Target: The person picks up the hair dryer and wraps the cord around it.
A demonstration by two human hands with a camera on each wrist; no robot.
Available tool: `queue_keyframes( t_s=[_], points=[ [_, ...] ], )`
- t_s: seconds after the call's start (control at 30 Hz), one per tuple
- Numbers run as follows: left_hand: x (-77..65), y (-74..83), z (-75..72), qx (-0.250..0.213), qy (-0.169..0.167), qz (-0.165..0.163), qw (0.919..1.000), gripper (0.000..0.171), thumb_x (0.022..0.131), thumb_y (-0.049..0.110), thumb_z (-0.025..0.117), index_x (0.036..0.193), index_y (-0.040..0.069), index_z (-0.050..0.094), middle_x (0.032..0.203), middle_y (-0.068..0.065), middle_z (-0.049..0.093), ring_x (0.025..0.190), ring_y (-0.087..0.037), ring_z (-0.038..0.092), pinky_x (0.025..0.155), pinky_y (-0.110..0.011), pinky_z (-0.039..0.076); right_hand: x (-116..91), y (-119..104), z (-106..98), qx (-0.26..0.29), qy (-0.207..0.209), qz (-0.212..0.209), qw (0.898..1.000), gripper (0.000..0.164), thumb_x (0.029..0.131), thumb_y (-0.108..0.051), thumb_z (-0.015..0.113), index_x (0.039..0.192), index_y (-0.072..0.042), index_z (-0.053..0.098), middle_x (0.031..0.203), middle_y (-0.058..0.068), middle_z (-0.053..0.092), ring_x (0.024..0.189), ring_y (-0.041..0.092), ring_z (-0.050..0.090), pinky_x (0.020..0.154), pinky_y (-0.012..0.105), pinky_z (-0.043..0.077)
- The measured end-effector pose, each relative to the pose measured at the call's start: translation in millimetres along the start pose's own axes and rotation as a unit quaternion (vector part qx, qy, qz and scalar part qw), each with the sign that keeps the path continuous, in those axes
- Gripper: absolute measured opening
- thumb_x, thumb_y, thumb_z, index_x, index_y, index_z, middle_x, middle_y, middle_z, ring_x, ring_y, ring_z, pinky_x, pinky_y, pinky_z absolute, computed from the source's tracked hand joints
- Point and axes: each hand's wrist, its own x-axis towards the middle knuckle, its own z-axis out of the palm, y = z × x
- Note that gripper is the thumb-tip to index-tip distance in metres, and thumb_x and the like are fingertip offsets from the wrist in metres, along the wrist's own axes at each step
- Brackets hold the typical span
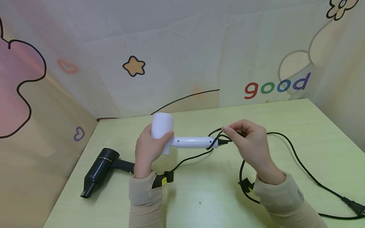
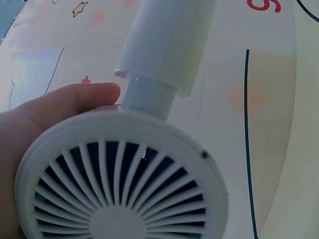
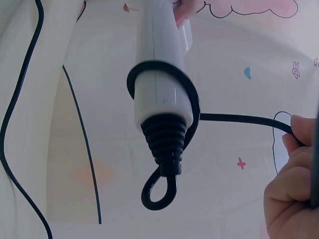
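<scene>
A white hair dryer [image 1: 188, 142] is held above the table, its handle pointing right. My left hand [image 1: 149, 148] grips it round the barrel, and the slatted round grille [image 2: 117, 224] faces the left wrist camera. Black cord [image 3: 239, 118] leaves the ribbed sleeve at the handle's end, makes a small loop and circles the handle. My right hand [image 1: 253, 145] pinches this cord between thumb and fingers, just right of the handle end. On the table, left of my left hand, lies a black hair dryer [image 1: 98, 174]; my left wrist hides its handle's end.
The light green table [image 1: 205, 199] meets a printed cloth backdrop [image 1: 182, 63] behind and at the sides. Black cord [image 1: 306, 169] runs along the right side to a plug [image 1: 355, 207] near the table's right edge. Another cord stretch [image 1: 194, 157] passes below the white handle.
</scene>
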Motion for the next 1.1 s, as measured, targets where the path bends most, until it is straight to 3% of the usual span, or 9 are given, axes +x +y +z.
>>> queue_keyframes(
  t_s=[0.57,1.1],
  points=[
    [1.4,1.8,4.8,-0.003,0.079,-0.003,0.9969,0.071,0.077,0.059,0.063,0.132,0.017,0.046,0.109,-0.006,0.063,0.089,-0.026,0.063,0.066,-0.037,0.049,-8.0,-4.3,8.8,0.049,-0.042,-0.025,0.998,0.009,0.084,-0.01,0.07,0.081,-0.002,0.069,0.058,-0.004,0.055,0.046,0.008,0.037,0.042,0.023,0.032],
    [0.1,2.4,2.9,-0.015,0.097,-0.003,0.9951,0.073,0.079,0.059,0.061,0.135,0.015,0.043,0.11,-0.008,0.062,0.088,-0.027,0.064,0.066,-0.038,0.051,-14.6,-0.3,18.1,0.055,-0.1,-0.068,0.991,0.006,0.085,-0.001,0.066,0.087,-0.004,0.07,0.062,-0.008,0.054,0.048,0.005,0.037,0.042,0.022,0.033]
  ],
)
